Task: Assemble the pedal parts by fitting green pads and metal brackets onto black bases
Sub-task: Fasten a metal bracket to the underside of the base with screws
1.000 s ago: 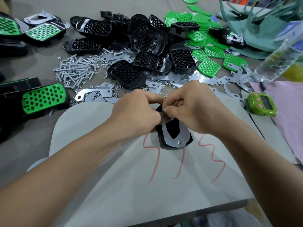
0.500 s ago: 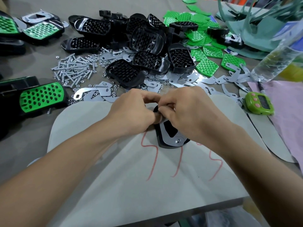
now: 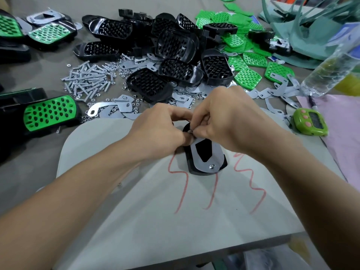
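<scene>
A black pedal base [image 3: 224,164] lies on a grey mat [image 3: 175,221], with a metal bracket [image 3: 216,154] laid on top and a screw at its near end. My left hand [image 3: 159,131] and my right hand [image 3: 231,119] meet over the far end of the bracket. Their fingertips pinch something small there; it is mostly hidden by the fingers. Behind lie a heap of black bases [image 3: 175,45], loose green pads [image 3: 249,63], metal brackets [image 3: 272,90] and screws [image 3: 87,80].
Finished pedals with green pads [image 3: 48,112] sit at the left edge and far left [image 3: 48,33]. A green timer [image 3: 309,123] and a plastic bottle [image 3: 331,71] stand at the right, beside pink cloth [image 3: 342,129]. The mat's near edge overhangs the table.
Both hands and the pedal stay in place; the fingers shift slightly at the far end of the bracket. The camera view drifts a little.
</scene>
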A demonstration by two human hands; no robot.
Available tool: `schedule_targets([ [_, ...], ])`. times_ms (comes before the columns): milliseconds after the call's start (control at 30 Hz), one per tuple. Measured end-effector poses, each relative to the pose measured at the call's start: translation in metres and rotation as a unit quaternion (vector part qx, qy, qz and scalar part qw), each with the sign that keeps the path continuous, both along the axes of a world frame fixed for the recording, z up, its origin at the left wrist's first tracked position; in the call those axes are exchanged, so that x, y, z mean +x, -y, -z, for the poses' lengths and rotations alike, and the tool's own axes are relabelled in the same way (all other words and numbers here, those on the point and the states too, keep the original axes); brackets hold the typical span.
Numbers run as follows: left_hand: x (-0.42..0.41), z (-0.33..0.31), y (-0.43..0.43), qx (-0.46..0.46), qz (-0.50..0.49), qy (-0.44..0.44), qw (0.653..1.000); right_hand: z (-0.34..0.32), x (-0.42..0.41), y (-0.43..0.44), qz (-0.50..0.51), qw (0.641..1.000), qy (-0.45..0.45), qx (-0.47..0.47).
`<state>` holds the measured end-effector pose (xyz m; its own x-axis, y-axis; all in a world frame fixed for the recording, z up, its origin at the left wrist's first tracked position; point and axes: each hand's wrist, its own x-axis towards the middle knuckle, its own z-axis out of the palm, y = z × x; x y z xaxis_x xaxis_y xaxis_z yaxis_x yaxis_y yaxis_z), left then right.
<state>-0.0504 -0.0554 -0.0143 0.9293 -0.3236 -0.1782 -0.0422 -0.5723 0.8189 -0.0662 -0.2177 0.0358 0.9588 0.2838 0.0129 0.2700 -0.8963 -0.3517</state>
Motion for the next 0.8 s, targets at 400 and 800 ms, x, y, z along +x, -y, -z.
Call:
schedule_targets([
  [400,0.002,0.005,-0.003,-0.021,0.007,0.000,1.000,-0.008,0.005,0.005,-0.021,0.998,-0.045,-0.023],
  [800,0.005,0.009,-0.005,-0.019,0.018,0.032,0.999,0.008,-0.012,0.022,0.003,0.999,-0.003,0.052],
])
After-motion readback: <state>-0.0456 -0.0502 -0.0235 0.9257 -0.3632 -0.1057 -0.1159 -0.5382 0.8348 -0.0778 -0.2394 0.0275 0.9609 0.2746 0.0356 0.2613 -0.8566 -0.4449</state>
